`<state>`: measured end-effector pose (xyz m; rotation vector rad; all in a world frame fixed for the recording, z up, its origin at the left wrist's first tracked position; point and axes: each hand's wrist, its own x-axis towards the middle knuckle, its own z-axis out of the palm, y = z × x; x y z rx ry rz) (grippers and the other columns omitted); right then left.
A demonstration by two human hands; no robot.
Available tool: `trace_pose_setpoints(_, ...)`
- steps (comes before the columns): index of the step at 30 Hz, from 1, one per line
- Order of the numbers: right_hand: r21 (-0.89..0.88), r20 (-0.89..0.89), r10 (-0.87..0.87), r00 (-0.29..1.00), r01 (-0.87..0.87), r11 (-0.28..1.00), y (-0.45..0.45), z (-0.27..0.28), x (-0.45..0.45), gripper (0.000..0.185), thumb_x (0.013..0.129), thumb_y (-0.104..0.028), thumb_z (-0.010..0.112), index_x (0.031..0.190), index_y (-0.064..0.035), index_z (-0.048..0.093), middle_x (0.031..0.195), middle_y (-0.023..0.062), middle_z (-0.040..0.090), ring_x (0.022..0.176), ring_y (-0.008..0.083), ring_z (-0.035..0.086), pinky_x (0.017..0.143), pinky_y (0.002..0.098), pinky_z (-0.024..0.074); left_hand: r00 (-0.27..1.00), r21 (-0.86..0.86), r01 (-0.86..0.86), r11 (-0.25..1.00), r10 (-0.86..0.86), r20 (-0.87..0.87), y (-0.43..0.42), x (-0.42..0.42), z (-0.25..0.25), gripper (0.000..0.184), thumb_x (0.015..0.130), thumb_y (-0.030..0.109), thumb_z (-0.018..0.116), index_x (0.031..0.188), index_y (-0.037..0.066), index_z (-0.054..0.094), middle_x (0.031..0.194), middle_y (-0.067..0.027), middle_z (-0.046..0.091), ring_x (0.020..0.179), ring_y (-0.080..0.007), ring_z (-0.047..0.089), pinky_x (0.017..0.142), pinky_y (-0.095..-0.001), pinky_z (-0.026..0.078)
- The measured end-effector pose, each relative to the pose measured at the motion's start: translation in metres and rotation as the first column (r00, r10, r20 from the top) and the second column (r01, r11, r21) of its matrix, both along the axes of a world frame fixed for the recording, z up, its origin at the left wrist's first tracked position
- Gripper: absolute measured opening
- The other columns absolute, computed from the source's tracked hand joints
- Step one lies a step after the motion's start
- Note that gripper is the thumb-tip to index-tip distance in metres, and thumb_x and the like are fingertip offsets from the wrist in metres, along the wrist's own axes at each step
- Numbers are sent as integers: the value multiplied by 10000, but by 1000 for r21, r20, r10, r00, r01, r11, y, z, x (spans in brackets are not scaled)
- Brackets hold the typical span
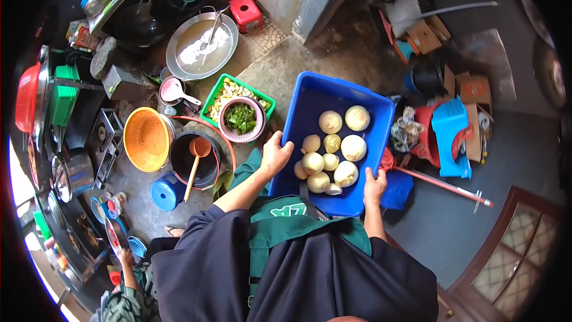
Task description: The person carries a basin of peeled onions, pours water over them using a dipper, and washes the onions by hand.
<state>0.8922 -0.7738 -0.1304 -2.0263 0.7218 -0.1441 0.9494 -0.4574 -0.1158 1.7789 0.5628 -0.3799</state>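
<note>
A large blue rectangular tub (308, 98) is held in front of my body. Several pale, round peeled vegetables (353, 148) lie in its middle and near part. My left hand (276, 154) grips the tub's left rim, its fingers partly hidden behind the wall. On the right side my right hand (375, 188) is closed round the other rim, near the close corner. Just left of the tub, a basket of green leaves (241, 118) rests at the edge of a green tray (268, 96) of cut yellowish pieces.
Left are an orange basin (146, 140), a black bucket (179, 170) with a ladle and a blue stool (167, 194). A wide metal pan (179, 59) and red stool (245, 12) stand ahead. Another person's hand (126, 257) shows lower left. A mop-like pole (441, 186) lies right.
</note>
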Motion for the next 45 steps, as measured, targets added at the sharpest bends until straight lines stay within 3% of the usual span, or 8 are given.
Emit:
trace_pose_setpoints(2,-26,-19,73,997,-74,997,19,0,49,196,829,-87,675,725,-55,512,659,-22,505,585,62,428,512,259,366,996,74,-48,996,43,79,17,31,-5,177,773,125,567,906,9,588,686,-50,564,609,-89,498,579,-274,445)
trace_pose_setpoints(8,-34,-21,289,957,-290,956,62,-10,190,166,829,-131,690,784,-29,567,651,12,551,571,96,471,531,290,410,924,-118,-329,937,345,167,57,97,-16,160,812,42,542,965,15,581,809,4,584,703,-61,500,634,-229,439)
trace_pose_setpoints(12,-211,-1,514,858,-503,838,79,-29,287,216,800,-165,717,788,-8,569,628,52,559,552,126,488,521,310,413,871,-96,-470,878,478,111,76,130,-34,116,835,53,548,949,42,566,794,22,553,680,-59,475,617,-219,424)
trace_pose_setpoints(13,-94,15,528,849,-524,846,93,-16,312,225,793,-172,721,789,-6,569,630,54,560,555,132,488,522,320,413,845,-71,-513,856,517,137,78,141,-39,133,819,83,555,939,29,579,769,0,576,662,-79,500,614,-247,441)
trace_pose_setpoints(21,-137,56,804,592,-793,594,149,-45,490,211,754,-170,717,805,-14,586,731,151,624,676,303,617,633,386,485,570,-134,-787,602,793,216,75,214,-57,156,826,69,572,964,3,603,824,-21,616,690,-79,526,641,-238,446)
trace_pose_setpoints(24,-147,37,868,495,-856,495,176,-41,547,210,759,-171,716,805,-10,590,723,148,622,653,283,615,621,379,486,455,-193,-842,505,855,249,72,249,-46,187,844,68,576,1010,-14,607,875,-44,642,740,-90,565,681,-247,469)
trace_pose_setpoints(35,-174,-63,962,265,-952,251,312,-62,643,228,767,-200,719,850,-10,626,755,132,646,654,234,597,635,356,476,255,95,-966,241,948,192,128,299,-69,185,813,161,618,918,9,618,740,-73,646,640,-147,582,630,-312,489)
trace_pose_setpoints(45,-135,-104,986,130,-984,116,419,-106,665,208,775,-181,714,812,-12,597,710,99,589,610,197,536,603,339,453,95,160,-984,82,992,77,180,304,-107,218,819,194,617,944,16,602,774,-129,669,679,-206,638,657,-345,503)
